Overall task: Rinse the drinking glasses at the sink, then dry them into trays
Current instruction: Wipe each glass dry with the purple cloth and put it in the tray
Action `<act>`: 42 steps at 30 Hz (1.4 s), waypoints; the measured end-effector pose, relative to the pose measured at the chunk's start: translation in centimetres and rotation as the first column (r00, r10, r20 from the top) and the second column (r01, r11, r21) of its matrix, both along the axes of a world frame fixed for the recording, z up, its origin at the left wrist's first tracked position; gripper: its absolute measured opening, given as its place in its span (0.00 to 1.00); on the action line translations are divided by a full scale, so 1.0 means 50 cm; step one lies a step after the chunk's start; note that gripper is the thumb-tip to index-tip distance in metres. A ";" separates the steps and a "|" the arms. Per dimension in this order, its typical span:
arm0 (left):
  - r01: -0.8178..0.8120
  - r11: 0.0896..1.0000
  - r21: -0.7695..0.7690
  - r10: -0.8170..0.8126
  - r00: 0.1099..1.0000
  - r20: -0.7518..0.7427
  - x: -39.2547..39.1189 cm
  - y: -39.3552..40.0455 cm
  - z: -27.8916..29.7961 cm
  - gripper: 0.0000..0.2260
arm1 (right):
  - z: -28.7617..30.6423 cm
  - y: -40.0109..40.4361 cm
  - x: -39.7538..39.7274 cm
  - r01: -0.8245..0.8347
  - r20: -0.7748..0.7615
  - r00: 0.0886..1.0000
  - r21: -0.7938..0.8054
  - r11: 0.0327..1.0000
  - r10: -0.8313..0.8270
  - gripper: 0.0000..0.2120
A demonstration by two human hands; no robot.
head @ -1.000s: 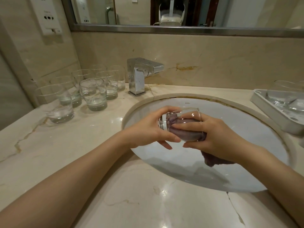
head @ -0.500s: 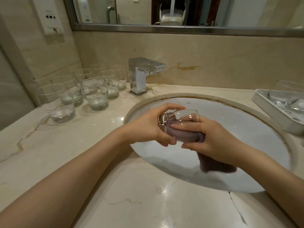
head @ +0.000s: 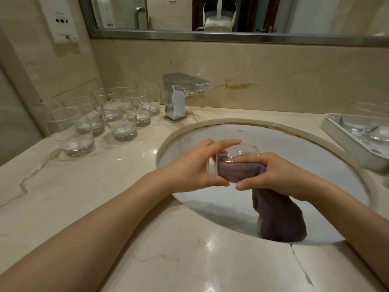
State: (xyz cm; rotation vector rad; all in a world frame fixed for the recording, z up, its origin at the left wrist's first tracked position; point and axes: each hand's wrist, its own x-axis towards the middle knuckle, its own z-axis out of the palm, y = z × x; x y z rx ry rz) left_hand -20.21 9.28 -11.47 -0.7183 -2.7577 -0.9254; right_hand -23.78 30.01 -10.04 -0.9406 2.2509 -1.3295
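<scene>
Drying a glass over the sink

The left hand (head: 192, 169) grips a glass (head: 231, 163) on its side above the sink (head: 294, 148); the right hand (head: 280, 175) clutches a purple cloth (head: 280, 220) (stuffed into it). Farther left stand more glasses (head: 120, 120); far right, a tray (head: 353, 144) holds others.

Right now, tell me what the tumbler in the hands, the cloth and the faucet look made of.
Tumbler: clear glass, since the cloth shows through its wall.
Cloth: purple terry or microfibre, judging by its matte, napped surface and limp hang.
Faucet: polished, likely chromed metal with mirror-like reflections.
</scene>
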 end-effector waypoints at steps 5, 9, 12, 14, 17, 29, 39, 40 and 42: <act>-0.043 0.990 -0.133 0.001 0.954 -0.300 -0.012 -0.008 0.000 0.36 | 0.015 0.011 -0.003 0.018 0.136 0.991 -0.088 0.996 -0.006 0.21; -0.111 0.987 -0.117 0.052 0.906 -0.419 -0.016 -0.011 0.001 0.36 | 0.024 0.023 -0.010 0.051 0.171 0.985 -0.159 0.986 -0.023 0.20; -0.115 0.992 -0.060 0.081 0.912 -0.403 -0.011 -0.013 0.005 0.34 | 0.037 0.034 -0.012 0.087 0.156 0.986 -0.157 0.984 -0.062 0.23; -0.125 0.992 -0.024 0.107 0.922 -0.372 -0.007 -0.014 0.007 0.32 | 0.048 0.045 -0.011 0.126 0.099 0.989 -0.140 0.982 -0.112 0.23; -0.165 0.983 0.081 0.182 0.925 -0.334 0.002 -0.015 0.010 0.31 | 0.061 0.056 -0.006 0.210 0.071 0.977 -0.233 0.949 -0.199 0.18; -0.151 0.821 0.550 0.129 0.989 0.078 -0.035 0.158 0.099 0.35 | 0.164 0.201 0.053 0.485 -0.242 0.795 -0.297 0.822 -0.556 0.19; 0.059 0.825 0.562 -0.153 0.981 0.121 -0.156 0.503 0.199 0.37 | 0.252 0.470 0.074 0.747 -0.413 0.524 -0.198 0.634 -0.745 0.20; 0.064 0.829 0.556 -0.167 0.976 0.137 -0.172 0.531 0.198 0.38 | 0.253 0.490 0.068 0.771 -0.424 0.499 -0.180 0.610 -0.756 0.20; 0.076 0.856 0.512 -0.168 0.976 0.137 -0.202 0.577 0.189 0.40 | 0.247 0.526 0.049 0.819 -0.452 0.458 -0.120 0.561 -0.766 0.20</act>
